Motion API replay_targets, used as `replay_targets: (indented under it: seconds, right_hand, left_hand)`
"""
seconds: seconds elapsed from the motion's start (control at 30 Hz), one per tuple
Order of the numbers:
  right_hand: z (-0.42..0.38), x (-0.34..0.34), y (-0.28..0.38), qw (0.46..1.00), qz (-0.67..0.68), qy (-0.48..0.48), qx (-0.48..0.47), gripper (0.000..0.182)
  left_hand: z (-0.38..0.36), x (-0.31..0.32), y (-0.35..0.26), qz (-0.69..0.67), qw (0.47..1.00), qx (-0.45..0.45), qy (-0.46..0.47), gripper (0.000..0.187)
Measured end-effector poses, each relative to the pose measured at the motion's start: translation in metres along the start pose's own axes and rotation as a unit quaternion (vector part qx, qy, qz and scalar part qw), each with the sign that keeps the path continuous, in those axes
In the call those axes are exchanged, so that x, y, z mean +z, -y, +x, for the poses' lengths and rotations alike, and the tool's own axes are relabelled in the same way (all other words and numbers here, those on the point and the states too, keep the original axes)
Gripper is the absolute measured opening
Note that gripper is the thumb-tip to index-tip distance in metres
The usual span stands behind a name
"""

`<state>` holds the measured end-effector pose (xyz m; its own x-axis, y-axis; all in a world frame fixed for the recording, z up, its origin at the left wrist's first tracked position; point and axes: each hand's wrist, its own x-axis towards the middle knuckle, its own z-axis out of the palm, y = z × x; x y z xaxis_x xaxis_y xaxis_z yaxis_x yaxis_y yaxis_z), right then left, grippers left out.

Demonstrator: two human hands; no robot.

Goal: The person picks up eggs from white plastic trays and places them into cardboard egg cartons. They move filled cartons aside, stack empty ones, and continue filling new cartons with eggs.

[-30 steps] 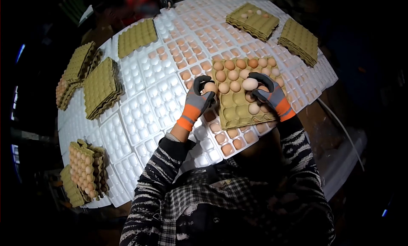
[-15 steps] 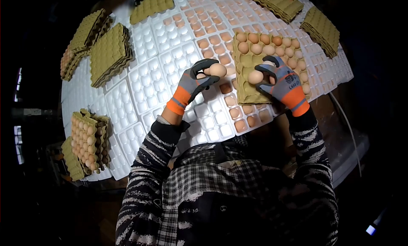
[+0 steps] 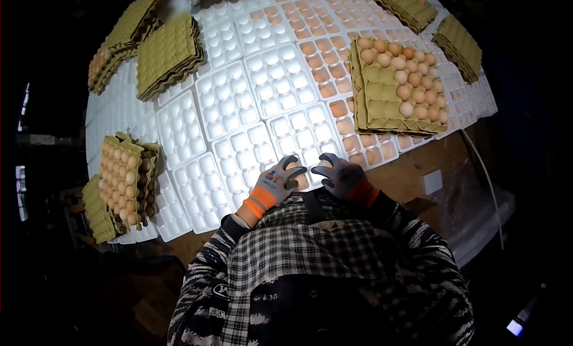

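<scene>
My left hand (image 3: 276,182), in a grey glove with an orange cuff, curls around eggs (image 3: 300,180) at the near edge of a white plastic egg tray (image 3: 303,131). Beside it, my right hand (image 3: 346,180), gloved alike, is closed with its fingertips at the same tray; a pale egg (image 3: 325,164) shows partly between them. How many eggs each hand has is hidden by the fingers. To the right, a stack of olive pulp egg trays (image 3: 380,101) lies on egg-filled plastic trays, its top one part filled with brown eggs (image 3: 418,80).
More white trays (image 3: 227,101) cover the table, with eggs in those towards the right. Pulp tray stacks stand at back left (image 3: 170,56), far right (image 3: 458,47) and back right (image 3: 406,8). A tilted, egg-loaded stack (image 3: 122,185) is at near left. A cable (image 3: 484,182) hangs at right.
Both hands have moved down toward my body, the right one leaving the pulp tray and coming left beside the other. Another pulp stack at the back is no longer in view.
</scene>
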<state>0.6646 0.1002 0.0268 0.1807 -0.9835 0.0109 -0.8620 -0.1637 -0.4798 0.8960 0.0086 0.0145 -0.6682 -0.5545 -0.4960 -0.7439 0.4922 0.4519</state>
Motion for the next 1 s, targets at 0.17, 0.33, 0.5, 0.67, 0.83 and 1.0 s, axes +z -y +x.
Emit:
replay_targets:
  seconds: [0.17,0.33,0.5,0.67,0.83,1.0]
  right_hand:
    - [-0.004,0.075,-0.035,0.972,0.228,0.044,0.044,0.031]
    - [0.039,0.044,-0.027,0.973,0.178,-0.146,0.019,0.034]
    - [0.027,0.035,-0.055,0.986,0.159,-0.03,0.041,0.04]
    - [-0.012,-0.108,-0.068,0.931,0.18,-0.295,0.115,0.041]
    - [-0.036,-0.175,-0.147,0.941,-0.196,-0.171,0.217,0.04]
    - [-0.027,-0.169,-0.183,0.953,-0.196,-0.078,0.215,0.039]
  left_hand:
    - [0.013,0.004,0.013,-0.085,0.987,0.066,-0.117,0.041]
    - [0.048,0.003,-0.01,-0.251,0.914,0.161,-0.277,0.041]
    - [0.082,0.025,-0.009,-0.159,0.947,0.185,-0.208,0.046]
    - [0.083,-0.032,-0.052,-0.187,0.929,0.241,-0.21,0.046]
    - [0.137,-0.089,-0.162,-0.09,0.906,0.336,-0.242,0.051]
    - [0.207,-0.084,-0.221,0.074,0.928,0.303,-0.203,0.054]
